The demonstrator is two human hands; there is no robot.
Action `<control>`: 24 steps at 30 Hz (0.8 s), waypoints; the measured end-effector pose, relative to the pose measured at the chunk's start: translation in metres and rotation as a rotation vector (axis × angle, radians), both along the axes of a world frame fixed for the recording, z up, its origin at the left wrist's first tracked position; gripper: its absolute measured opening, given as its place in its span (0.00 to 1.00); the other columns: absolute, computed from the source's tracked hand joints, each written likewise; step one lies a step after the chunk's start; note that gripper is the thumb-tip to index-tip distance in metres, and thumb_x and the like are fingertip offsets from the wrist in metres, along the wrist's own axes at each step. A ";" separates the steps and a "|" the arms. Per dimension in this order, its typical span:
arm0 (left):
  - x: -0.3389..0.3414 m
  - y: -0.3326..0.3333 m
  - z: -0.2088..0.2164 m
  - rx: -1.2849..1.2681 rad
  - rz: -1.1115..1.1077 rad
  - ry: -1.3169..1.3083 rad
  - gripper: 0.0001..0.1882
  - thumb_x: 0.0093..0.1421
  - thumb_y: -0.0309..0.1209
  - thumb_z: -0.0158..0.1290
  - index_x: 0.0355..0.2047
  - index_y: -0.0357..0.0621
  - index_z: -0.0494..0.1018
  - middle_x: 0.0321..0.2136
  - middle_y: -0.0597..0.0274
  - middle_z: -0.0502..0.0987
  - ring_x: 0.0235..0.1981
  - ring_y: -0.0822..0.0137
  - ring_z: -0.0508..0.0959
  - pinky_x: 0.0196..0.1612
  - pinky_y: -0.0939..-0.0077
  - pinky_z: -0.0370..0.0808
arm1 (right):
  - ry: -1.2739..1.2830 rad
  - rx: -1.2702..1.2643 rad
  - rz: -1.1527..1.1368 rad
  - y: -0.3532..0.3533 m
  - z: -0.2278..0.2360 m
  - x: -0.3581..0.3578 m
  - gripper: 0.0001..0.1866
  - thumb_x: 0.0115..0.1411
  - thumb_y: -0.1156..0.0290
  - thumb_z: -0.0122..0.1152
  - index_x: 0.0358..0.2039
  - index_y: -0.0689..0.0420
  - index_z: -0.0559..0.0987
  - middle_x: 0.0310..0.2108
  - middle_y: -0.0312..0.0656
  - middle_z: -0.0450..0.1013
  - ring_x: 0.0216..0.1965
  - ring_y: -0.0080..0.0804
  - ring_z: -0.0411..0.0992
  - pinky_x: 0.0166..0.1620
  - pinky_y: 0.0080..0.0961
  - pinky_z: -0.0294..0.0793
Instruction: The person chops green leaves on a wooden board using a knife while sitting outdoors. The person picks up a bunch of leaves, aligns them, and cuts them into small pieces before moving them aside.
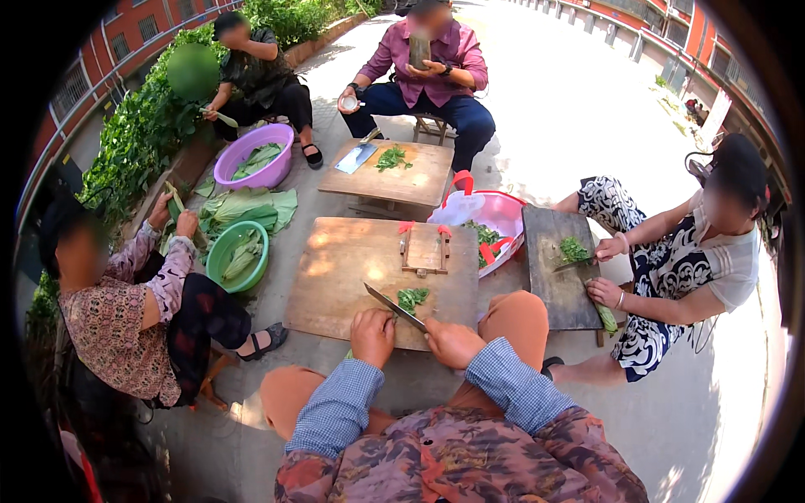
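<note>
A large wooden cutting board lies in front of my knees. My right hand is closed round the handle of a kitchen knife; its long blade slants up and left over the board. My left hand rests on the board's near edge left of the blade, its fingers curled in. A bit of green shows under that wrist, so it seems to grip leafy greens, mostly hidden by the hand. Just beyond the blade sits a small pile of chopped greens.
A small wooden frame with red ends stands on the board's far right. Around me are a green basin, a purple basin, a pink tub, loose leaves and two more boards. Several people sit on both sides and opposite.
</note>
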State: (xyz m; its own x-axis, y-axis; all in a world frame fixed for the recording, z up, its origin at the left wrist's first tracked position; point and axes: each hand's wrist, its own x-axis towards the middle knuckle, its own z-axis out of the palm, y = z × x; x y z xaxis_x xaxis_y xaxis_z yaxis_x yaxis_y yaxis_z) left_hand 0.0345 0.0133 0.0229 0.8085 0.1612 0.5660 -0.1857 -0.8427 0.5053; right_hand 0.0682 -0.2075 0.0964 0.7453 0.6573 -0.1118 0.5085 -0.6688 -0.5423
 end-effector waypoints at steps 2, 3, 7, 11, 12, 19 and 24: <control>-0.001 0.000 0.001 0.000 -0.001 0.002 0.07 0.54 0.26 0.65 0.35 0.45 0.81 0.37 0.59 0.81 0.42 0.52 0.78 0.48 0.57 0.74 | 0.003 -0.010 0.004 0.000 0.002 -0.001 0.12 0.72 0.64 0.51 0.48 0.58 0.69 0.32 0.61 0.79 0.36 0.66 0.78 0.42 0.61 0.76; -0.001 -0.001 0.001 -0.001 -0.002 0.002 0.07 0.54 0.26 0.65 0.35 0.45 0.80 0.37 0.59 0.81 0.42 0.52 0.78 0.48 0.57 0.74 | 0.010 -0.022 0.010 0.000 0.003 0.000 0.12 0.72 0.64 0.49 0.49 0.58 0.69 0.33 0.61 0.80 0.37 0.66 0.79 0.42 0.61 0.76; 0.000 -0.002 0.001 0.000 0.009 0.001 0.07 0.54 0.26 0.65 0.34 0.45 0.80 0.36 0.59 0.81 0.42 0.51 0.78 0.48 0.57 0.74 | 0.021 -0.029 0.016 0.001 0.004 0.000 0.13 0.72 0.64 0.49 0.49 0.59 0.70 0.34 0.61 0.80 0.38 0.65 0.79 0.43 0.61 0.76; 0.000 -0.002 0.001 -0.005 0.015 0.019 0.07 0.54 0.26 0.65 0.34 0.45 0.80 0.36 0.58 0.81 0.42 0.51 0.77 0.48 0.57 0.74 | 0.010 -0.039 0.012 0.001 0.003 0.001 0.12 0.72 0.64 0.49 0.49 0.58 0.70 0.34 0.60 0.80 0.38 0.65 0.79 0.43 0.61 0.76; 0.001 -0.002 0.001 -0.006 0.018 0.024 0.07 0.54 0.26 0.65 0.34 0.45 0.80 0.36 0.58 0.81 0.42 0.51 0.77 0.48 0.56 0.74 | 0.008 -0.037 0.010 0.001 0.004 0.001 0.12 0.72 0.64 0.49 0.48 0.58 0.70 0.34 0.60 0.80 0.38 0.65 0.79 0.43 0.61 0.76; -0.001 -0.001 0.003 -0.009 0.014 0.030 0.07 0.54 0.25 0.65 0.34 0.44 0.80 0.36 0.57 0.81 0.42 0.50 0.77 0.48 0.56 0.74 | 0.024 -0.051 0.004 0.003 0.010 -0.001 0.11 0.72 0.64 0.50 0.47 0.58 0.70 0.34 0.60 0.80 0.38 0.65 0.79 0.42 0.62 0.76; 0.002 -0.003 0.005 -0.012 0.015 0.019 0.06 0.55 0.25 0.65 0.33 0.42 0.79 0.36 0.55 0.81 0.41 0.49 0.78 0.47 0.56 0.74 | 0.013 -0.036 0.008 0.001 0.008 0.000 0.12 0.72 0.64 0.50 0.47 0.59 0.68 0.33 0.60 0.79 0.37 0.67 0.78 0.42 0.62 0.75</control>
State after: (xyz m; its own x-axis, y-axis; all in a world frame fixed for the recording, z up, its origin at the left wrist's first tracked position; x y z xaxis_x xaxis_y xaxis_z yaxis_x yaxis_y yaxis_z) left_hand 0.0364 0.0106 0.0277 0.8164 0.1798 0.5489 -0.1639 -0.8392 0.5186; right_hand 0.0683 -0.2060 0.1049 0.7386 0.6583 -0.1457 0.5066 -0.6844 -0.5244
